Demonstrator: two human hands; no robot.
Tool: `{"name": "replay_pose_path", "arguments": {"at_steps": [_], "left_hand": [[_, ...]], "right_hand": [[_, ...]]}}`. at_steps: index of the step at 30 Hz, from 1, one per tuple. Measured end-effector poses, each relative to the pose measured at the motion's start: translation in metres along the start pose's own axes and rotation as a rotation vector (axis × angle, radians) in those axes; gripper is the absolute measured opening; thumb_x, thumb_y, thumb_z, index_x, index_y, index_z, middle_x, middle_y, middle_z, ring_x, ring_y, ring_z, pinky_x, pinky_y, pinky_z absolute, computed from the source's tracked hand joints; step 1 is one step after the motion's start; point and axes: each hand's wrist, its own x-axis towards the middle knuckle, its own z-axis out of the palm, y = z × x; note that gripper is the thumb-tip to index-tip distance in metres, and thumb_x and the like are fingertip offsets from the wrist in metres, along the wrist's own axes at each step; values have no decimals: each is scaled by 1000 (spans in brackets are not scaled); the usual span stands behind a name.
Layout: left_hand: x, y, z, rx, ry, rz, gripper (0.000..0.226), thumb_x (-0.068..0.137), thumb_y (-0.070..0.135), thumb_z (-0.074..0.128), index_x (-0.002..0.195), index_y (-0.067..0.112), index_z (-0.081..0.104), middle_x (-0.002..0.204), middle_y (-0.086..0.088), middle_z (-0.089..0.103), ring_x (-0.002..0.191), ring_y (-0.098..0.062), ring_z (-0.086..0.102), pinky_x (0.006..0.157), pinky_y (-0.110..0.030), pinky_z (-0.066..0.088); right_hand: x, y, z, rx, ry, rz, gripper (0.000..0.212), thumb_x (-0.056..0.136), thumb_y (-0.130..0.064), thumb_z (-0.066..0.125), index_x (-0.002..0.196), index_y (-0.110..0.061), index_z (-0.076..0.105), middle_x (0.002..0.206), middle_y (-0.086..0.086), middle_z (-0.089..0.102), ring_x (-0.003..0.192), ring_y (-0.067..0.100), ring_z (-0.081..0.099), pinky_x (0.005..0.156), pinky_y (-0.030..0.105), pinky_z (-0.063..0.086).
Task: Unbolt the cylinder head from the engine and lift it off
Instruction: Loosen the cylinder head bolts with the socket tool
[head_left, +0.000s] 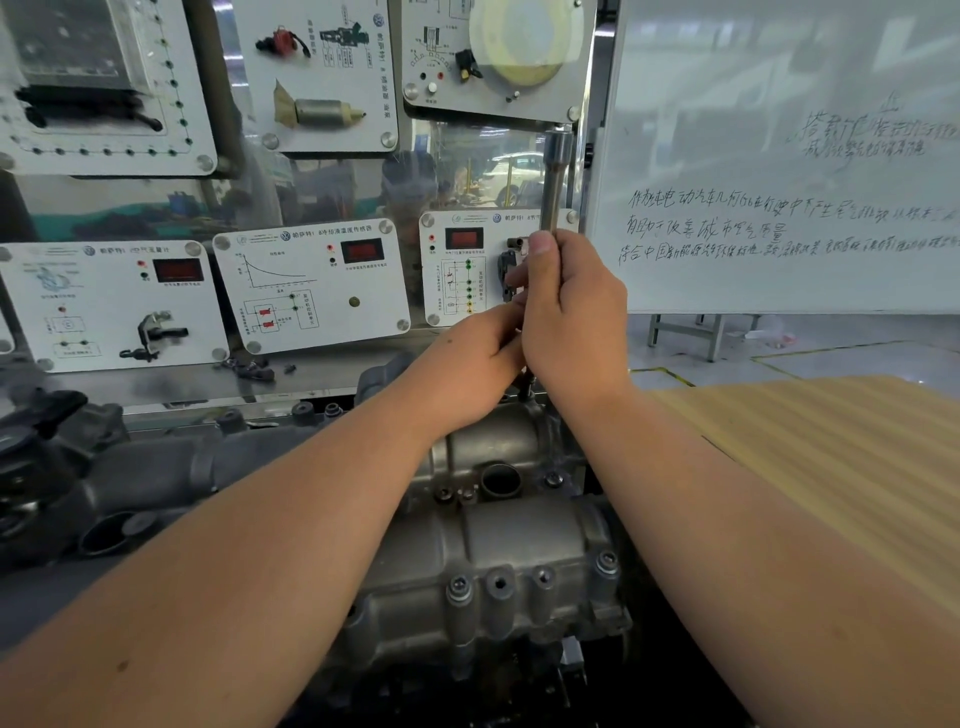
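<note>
Fingers of both hands, right hand (571, 317) above left hand (475, 364), clenched around one upright socket wrench (555, 176)

Cylinder head (483, 545) dull grey metal; extension bar (555, 176) silver; whiteboard (779, 156) white, black handwriting.

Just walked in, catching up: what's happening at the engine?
A person is working on the cylinder head with a long metal extension bar stood upright at its far end. The right hand grips the bar; the left hand holds it lower down. Bolts still sit along the near edge, so the head is still on.
</note>
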Motion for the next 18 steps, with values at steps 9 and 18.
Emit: {"name": "replay_pose_path", "arguments": {"at_steps": [9,18], "left_hand": [[1,1,0,-17,11,20,19,103,20,49,112,35,56,97,10,69,86,2,62,67,-13,48],[0,1,0,-4,2,23,20,101,19,50,109,37,55,95,6,70,84,-3,62,69,-18,49]], "right_hand": [[0,0,0,13,0,-13,22,105,-33,48,110,-14,58,86,-8,71,78,10,67,68,26,50],[-1,-1,-2,39,-4,-8,23,104,-38,51,116,-19,53,85,-6,72,80,8,68,67,21,50]]}}
